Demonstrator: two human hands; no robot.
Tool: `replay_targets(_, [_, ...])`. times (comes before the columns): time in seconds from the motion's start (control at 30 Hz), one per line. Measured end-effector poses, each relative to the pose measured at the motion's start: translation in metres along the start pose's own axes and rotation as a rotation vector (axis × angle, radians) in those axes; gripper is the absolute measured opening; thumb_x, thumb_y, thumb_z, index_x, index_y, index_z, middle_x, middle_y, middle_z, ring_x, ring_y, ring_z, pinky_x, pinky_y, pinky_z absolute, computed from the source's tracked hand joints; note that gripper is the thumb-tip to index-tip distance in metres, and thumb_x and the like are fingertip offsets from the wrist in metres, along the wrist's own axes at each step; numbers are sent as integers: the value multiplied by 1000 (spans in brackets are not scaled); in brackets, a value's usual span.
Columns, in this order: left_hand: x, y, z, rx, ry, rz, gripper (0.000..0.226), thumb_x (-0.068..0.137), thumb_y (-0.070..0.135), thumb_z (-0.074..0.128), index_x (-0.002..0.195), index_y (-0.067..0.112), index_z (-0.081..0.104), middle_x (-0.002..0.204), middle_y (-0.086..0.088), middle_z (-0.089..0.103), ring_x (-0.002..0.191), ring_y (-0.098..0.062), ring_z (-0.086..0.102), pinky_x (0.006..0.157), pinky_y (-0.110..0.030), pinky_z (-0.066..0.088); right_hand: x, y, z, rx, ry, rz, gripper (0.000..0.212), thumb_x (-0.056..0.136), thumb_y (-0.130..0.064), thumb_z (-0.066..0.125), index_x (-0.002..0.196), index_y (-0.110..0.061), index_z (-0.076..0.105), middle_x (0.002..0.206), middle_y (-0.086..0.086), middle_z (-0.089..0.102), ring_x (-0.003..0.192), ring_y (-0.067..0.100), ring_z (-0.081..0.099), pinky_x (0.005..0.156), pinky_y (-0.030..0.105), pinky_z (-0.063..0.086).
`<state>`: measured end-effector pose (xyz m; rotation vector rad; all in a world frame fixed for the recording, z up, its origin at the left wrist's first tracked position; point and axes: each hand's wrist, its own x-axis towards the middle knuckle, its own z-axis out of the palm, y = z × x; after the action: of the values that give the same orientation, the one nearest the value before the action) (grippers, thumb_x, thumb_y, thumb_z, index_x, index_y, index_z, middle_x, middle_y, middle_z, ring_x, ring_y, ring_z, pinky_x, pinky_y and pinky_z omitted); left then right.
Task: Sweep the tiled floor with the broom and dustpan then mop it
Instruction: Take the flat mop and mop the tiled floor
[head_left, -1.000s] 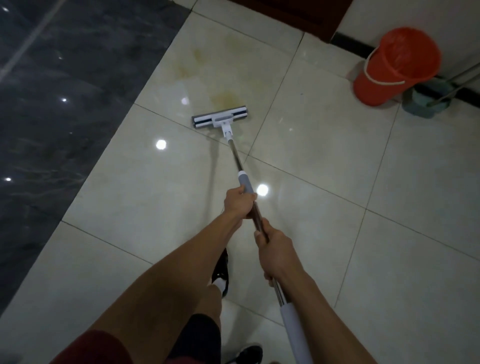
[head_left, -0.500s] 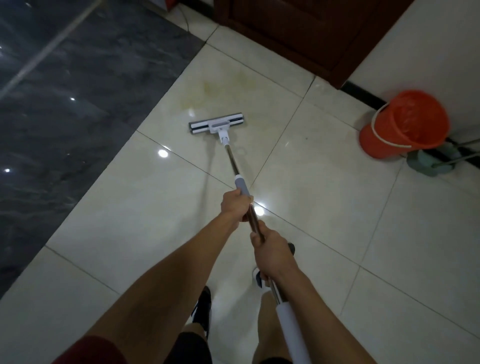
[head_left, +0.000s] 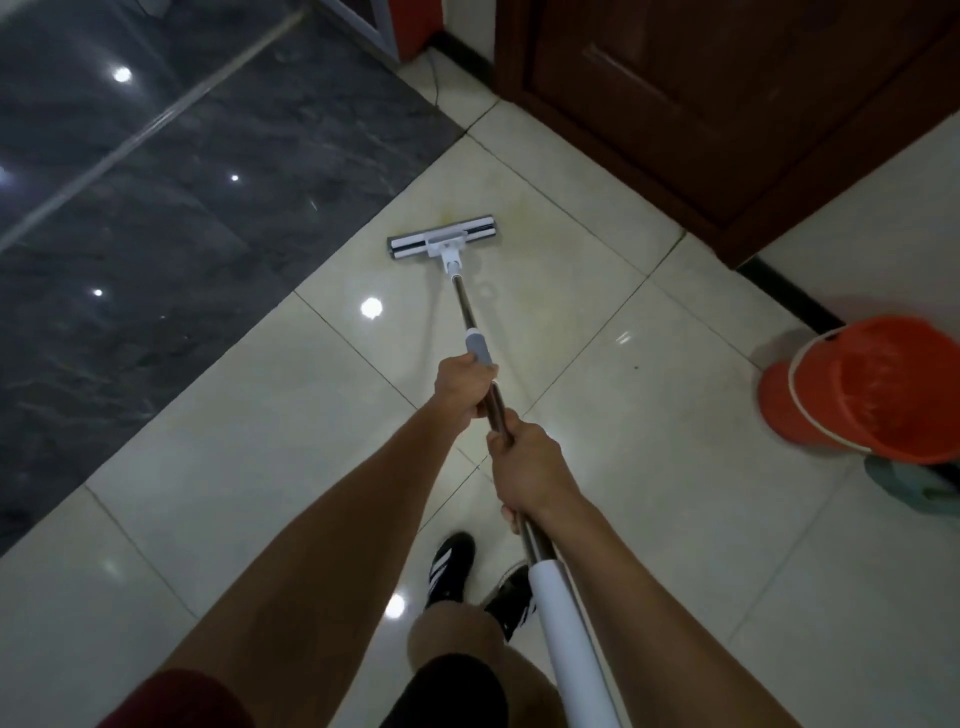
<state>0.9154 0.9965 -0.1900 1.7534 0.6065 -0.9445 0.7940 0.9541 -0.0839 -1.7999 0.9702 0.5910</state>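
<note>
A flat mop with a grey-and-white head (head_left: 441, 242) lies on the cream tiled floor (head_left: 649, 415), its head over a yellowish stain. Its metal handle (head_left: 462, 301) runs back toward me and ends in a white grip (head_left: 561, 623). My left hand (head_left: 464, 387) grips the handle just below a grey collar (head_left: 479, 347). My right hand (head_left: 527, 467) grips the shaft lower down, close behind the left. Both hands are wrapped round the pole.
An orange bucket (head_left: 872, 395) stands at the right, with a teal dustpan-like object (head_left: 914, 486) behind it. A dark wooden door (head_left: 727, 104) is ahead right. Dark marble flooring (head_left: 156, 234) lies to the left. My two shoes (head_left: 452, 566) are on the tiles below.
I have stepped forward and the view has tilted up, showing the door. The mop head has been pushed farther along the tile, onto the stain. Both hands keep their grip.
</note>
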Motion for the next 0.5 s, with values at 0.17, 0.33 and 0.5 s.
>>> replay_targets(0.17, [51, 64, 19, -71, 36, 4, 13, 88, 14, 71, 98, 5, 71, 89, -17, 69, 81, -32, 70, 70, -43, 63, 67, -44, -42, -107, -31, -63, 34, 104, -30, 39, 135, -22, 52, 86, 0, 61, 58, 9, 56, 41, 18, 37])
replay_targets(0.33, [113, 137, 25, -152, 63, 22, 21, 91, 15, 70, 109, 3, 71, 88, -14, 67, 78, -29, 68, 77, -47, 63, 148, -102, -67, -133, -63, -117, 31, 104, -29, 41, 132, -21, 53, 87, 3, 61, 64, 16, 58, 56, 28, 50])
replay_targets(0.5, [166, 207, 29, -167, 125, 50, 25, 91, 17, 70, 114, 6, 69, 93, -15, 69, 79, -29, 70, 74, -46, 64, 223, -158, -93, -117, -116, -149, 29, 103, -29, 44, 128, -20, 56, 83, 5, 59, 67, 23, 61, 65, 39, 60])
